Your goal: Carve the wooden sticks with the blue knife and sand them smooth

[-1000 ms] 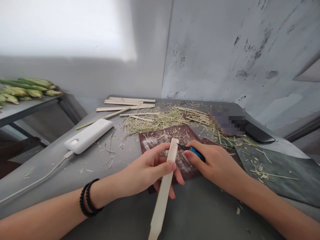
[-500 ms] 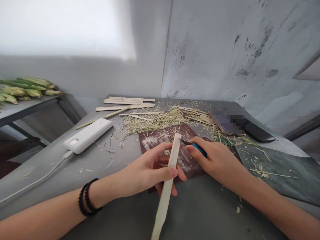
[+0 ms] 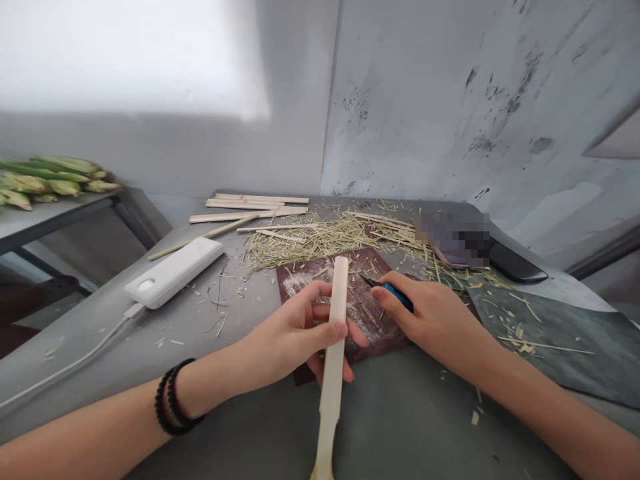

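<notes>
My left hand (image 3: 293, 337) is closed round a long pale wooden strip (image 3: 334, 360), gripping it near its upper half; the strip runs from above the hand down to the bottom edge of the view. My right hand (image 3: 430, 320) is closed on a small knife with a blue handle (image 3: 395, 293), its dark blade pointing left toward the strip with a short gap between them. Both hands hover over a dark red-brown mat (image 3: 350, 303) dusted with pale shavings, on a grey table (image 3: 240, 373).
A white power bank (image 3: 173, 272) with its cable lies at the left. Several pale strips (image 3: 250, 207) and a heap of green-yellow shavings (image 3: 320, 240) lie at the back. A black phone (image 3: 517, 267) and a dark mat (image 3: 555, 340) are at the right. Green stalks (image 3: 50, 177) rest on a side shelf.
The left hand has turned the strip more upright and shifted its top to the left, away from the knife tip. The right hand has stayed nearly where it was.
</notes>
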A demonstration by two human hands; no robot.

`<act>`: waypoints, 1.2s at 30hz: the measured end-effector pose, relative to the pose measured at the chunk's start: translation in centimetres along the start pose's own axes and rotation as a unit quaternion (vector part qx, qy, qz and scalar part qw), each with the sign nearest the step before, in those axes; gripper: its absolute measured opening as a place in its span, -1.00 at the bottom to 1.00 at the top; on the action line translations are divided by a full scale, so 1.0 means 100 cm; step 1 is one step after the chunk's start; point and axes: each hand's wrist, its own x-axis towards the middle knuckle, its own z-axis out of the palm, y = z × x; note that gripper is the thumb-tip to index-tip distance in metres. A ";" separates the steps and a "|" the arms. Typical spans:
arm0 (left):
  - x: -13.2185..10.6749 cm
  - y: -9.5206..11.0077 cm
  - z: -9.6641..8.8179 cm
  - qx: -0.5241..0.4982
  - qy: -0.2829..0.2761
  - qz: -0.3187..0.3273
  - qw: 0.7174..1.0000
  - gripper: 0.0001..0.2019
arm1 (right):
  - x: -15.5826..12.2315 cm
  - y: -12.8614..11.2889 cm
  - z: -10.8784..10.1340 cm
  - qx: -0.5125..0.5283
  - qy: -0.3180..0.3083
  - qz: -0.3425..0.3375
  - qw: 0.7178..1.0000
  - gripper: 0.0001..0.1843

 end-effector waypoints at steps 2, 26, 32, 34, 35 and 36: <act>0.000 0.001 0.001 -0.001 0.011 0.001 1.000 -0.68 | 0.000 0.000 0.000 -0.001 -0.008 0.002 1.000 -0.39; -0.002 0.005 0.004 -0.047 0.064 0.008 0.997 -0.70 | -0.008 -0.007 -0.003 0.073 0.007 -0.065 0.995 -0.44; 0.002 0.010 -0.003 -0.032 0.181 0.044 0.982 -0.74 | -0.009 -0.005 -0.002 0.068 0.016 -0.080 0.994 -0.47; 0.003 0.010 -0.006 -0.030 0.209 0.065 0.975 -0.75 | -0.009 -0.004 -0.003 0.065 0.020 -0.093 0.993 -0.47; 0.004 0.010 -0.008 -0.030 0.218 0.075 0.972 -0.75 | -0.009 -0.005 -0.003 0.066 0.018 -0.099 0.993 -0.48; 0.005 0.009 -0.009 -0.031 0.225 0.083 0.970 -0.74 | -0.008 -0.005 -0.003 0.069 0.013 -0.104 0.992 -0.49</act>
